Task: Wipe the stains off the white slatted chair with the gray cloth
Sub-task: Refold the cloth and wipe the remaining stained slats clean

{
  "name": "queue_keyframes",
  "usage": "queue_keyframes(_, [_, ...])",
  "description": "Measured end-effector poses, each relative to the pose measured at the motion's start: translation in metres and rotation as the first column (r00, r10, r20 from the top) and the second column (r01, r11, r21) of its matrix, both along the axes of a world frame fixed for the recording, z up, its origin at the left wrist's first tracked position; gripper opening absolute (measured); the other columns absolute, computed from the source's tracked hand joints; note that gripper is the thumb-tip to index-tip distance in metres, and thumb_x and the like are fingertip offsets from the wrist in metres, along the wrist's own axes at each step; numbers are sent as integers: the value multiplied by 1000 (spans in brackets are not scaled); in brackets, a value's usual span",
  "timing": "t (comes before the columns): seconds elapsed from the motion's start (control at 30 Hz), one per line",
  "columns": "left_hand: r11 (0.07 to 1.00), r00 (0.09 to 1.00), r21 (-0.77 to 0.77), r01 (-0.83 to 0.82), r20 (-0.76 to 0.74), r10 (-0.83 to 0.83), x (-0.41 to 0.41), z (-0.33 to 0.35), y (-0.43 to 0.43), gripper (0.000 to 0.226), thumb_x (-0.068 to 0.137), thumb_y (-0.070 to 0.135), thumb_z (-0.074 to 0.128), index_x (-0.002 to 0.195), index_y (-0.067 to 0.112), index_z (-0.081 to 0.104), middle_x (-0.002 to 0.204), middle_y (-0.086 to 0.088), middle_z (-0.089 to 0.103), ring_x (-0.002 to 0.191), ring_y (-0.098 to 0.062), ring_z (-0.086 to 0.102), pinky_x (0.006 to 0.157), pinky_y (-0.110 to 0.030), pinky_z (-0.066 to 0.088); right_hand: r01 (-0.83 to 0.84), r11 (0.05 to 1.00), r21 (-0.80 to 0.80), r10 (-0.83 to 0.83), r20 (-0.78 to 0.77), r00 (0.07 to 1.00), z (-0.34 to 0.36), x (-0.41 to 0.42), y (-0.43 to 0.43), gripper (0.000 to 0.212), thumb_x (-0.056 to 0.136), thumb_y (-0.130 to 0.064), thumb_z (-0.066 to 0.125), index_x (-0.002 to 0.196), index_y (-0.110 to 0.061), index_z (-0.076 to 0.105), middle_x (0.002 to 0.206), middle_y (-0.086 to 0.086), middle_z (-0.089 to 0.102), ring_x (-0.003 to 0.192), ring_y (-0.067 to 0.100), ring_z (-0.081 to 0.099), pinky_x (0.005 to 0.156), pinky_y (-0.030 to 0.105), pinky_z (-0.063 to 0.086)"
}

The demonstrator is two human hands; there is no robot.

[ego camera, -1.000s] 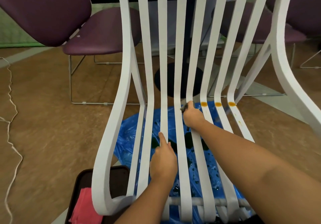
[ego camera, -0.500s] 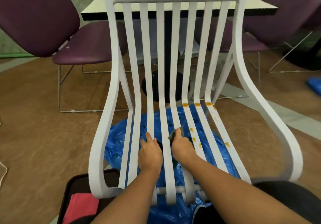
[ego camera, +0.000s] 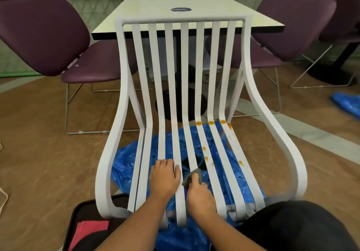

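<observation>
Brown floor (ego camera: 39, 163) stretches beyond the fingers (ego camera: 169, 163), purple chairs (ego camera: 39, 32) and a cream table (ego camera: 155, 13) stand past them, the white slatted chair (ego camera: 259, 104) over a blue sheet (ego camera: 124, 161) lies beneath: left hand (ego camera: 165, 178) flat, fingers together, right hand (ego camera: 200, 194) apparently pinching the gray cloth (ego camera: 194, 174) on a slat, orange stains (ego camera: 204, 149) just ahead.

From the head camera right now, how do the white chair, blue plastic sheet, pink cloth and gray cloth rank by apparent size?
1. white chair
2. blue plastic sheet, partly hidden under the chair
3. pink cloth
4. gray cloth, mostly hidden in the right hand, so its full size is unsure
</observation>
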State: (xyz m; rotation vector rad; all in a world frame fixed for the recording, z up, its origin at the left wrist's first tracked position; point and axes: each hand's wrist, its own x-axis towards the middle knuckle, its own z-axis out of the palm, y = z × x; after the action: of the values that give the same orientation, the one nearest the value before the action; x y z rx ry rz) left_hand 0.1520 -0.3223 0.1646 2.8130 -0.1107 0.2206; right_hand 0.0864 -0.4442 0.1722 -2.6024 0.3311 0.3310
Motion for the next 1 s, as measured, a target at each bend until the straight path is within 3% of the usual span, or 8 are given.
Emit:
queue_keyframes(0.17, [1000,998,4,21,-61,-21,-6,-1,2,37,99,44,39,119,23,62,114,5,64,111,-14,52,94,-32,45,9,999,36,-8,-31,999,3,15,0,18,100,-21,35,115,-27,29,100,8,56,82,24,57,68,37,48])
queue_keyframes(0.37, [1000,998,-18,24,-53,-25,-4,-6,1,38,96,41,43,121,21,63,115,4,64,113,-15,53,98,-33,45,-16,996,93,16,5,1000,2,57,-3,13,101,-19,38,103,-28,28,81,1,61,69,20,59,52,33,42])
queue_keyframes(0.57, [999,998,10,34,-61,-33,-2,-6,0,40,94,41,39,119,21,63,114,2,63,110,-18,53,98,-36,46,-4,995,104,1,34,999,-5,125,-1,5,104,-22,29,108,-25,32,85,4,62,73,22,60,60,38,46])
queue_keyframes(0.77, [997,996,33,68,-58,-66,6,-6,-3,39,91,40,38,120,24,59,118,5,60,110,-19,50,98,-41,44,-42,998,46,42,-3,999,-17,208,-1,26,97,-14,41,121,-18,30,93,12,62,80,30,59,64,41,45])
queue_keyframes(0.9, [997,994,45,68,-92,-64,9,-8,-3,41,92,41,36,126,26,54,126,4,56,116,-20,48,103,-44,41,-40,998,50,41,-14,999,-23,259,-1,31,97,-15,41,126,-20,31,99,15,63,85,33,62,70,45,53])
queue_keyframes(1.0, [997,994,41,65,-87,-61,10,-10,-4,39,91,42,40,123,27,55,123,4,57,114,-21,50,101,-45,42,-36,999,26,37,-41,998,-25,289,-1,49,93,-11,42,138,-22,24,98,18,61,88,35,61,72,47,55])
